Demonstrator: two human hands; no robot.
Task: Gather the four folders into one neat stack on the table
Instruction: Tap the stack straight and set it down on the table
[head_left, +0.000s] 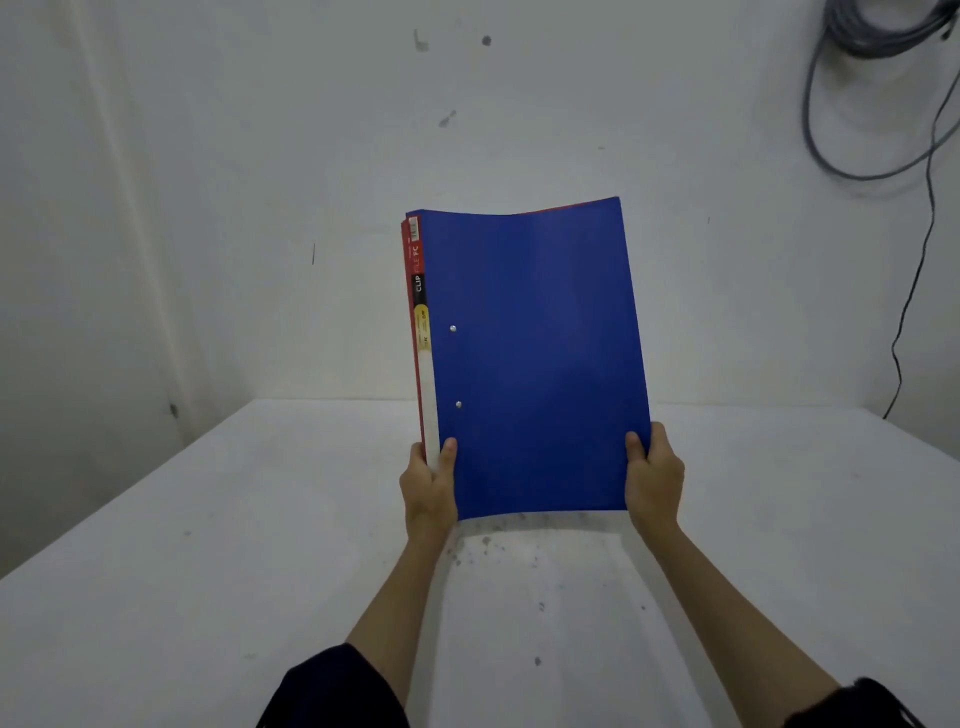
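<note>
Folders (535, 358), bunched as one stack with a blue cover facing the camera and red edges showing behind it, stand upright in the air above the white table (208, 545), their lower corners pinched on both sides. Left hand (430, 488) clamps the spine corner, thumb on the blue front, fingers hidden behind. Right hand (653, 478) clamps the opposite lower corner likewise. Two small rivets (453, 328) sit above the left thumb.
</note>
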